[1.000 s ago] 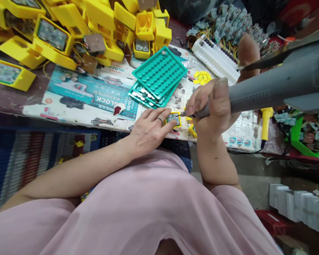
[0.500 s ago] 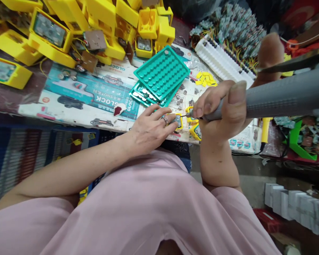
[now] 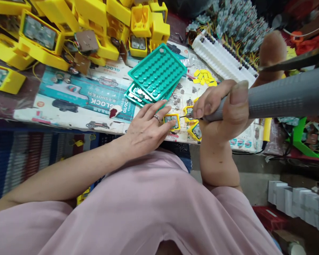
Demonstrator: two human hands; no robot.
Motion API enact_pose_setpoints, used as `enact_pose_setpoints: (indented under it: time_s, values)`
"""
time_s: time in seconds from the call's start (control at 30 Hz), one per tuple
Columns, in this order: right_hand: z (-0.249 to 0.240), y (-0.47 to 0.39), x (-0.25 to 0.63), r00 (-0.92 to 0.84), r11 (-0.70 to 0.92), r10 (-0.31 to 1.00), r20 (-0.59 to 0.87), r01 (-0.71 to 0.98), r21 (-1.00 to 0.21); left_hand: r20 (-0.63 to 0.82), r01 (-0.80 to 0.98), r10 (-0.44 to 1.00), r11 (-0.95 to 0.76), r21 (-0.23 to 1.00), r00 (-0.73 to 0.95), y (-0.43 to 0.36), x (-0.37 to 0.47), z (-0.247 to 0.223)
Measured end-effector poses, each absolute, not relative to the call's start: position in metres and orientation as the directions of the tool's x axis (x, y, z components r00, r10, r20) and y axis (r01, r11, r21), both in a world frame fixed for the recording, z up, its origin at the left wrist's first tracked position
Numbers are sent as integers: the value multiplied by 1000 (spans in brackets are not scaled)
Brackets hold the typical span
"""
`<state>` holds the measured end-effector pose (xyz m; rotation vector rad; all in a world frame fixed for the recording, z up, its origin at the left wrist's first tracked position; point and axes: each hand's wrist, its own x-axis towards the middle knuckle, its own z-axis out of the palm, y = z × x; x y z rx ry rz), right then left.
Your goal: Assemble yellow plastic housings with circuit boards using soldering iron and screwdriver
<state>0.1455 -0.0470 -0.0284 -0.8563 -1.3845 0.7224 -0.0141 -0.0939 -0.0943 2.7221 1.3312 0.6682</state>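
Observation:
My right hand point(image 3: 224, 111) is wrapped round a grey electric screwdriver point(image 3: 284, 94), whose thin bit points left. The bit's tip is beside the right edge of a small yellow case point(image 3: 177, 120) with a circuit board in it; I cannot tell if they touch. My left hand point(image 3: 146, 129), with a ring on one finger, has its fingers spread over the left part of that case. Two more small yellow cases, one at the front point(image 3: 195, 131) and one partly hidden behind it point(image 3: 188, 110), sit just right of it.
Stacked green trays point(image 3: 159, 71) with round pockets stand behind my left hand. Yellow housings point(image 3: 93, 16) are heaped at the back left. Small yellow pieces point(image 3: 204, 77), a white block row point(image 3: 223, 56) and wired boards point(image 3: 236, 24) are at the back right. A yellow-handled tool point(image 3: 267, 129) lies right.
My left hand has shifted slightly left and its fingers have spread, showing more of the yellow case. The screwdriver stays nearly in place. The view has moved a little.

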Motion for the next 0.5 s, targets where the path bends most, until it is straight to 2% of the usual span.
enact_pose_setpoints:
  time_s: [0.1, 0.27, 0.33, 0.43, 0.5]
  values:
    - [-29, -48, 146, 13, 471, 880, 475, 116, -875, 340, 745, 780, -614, 259, 525, -93, -15, -96]
    - [-48, -45, 148, -91, 381, 924, 372, 318, -868, 317, 708, 807, -590, 387, 499, -94, -15, -100]
    - [-55, -43, 147, -102, 377, 925, 366, 364, -852, 333, 702, 801, -598, 388, 498, -95, -15, -102]
    - [-56, -42, 146, -119, 441, 897, 426, 306, -843, 343, 705, 792, -607, 366, 504, -95, -16, -103]
    - [-54, -42, 148, -194, 451, 892, 408, 312, -836, 332, 715, 787, -614, 336, 520, -95, -15, -101]
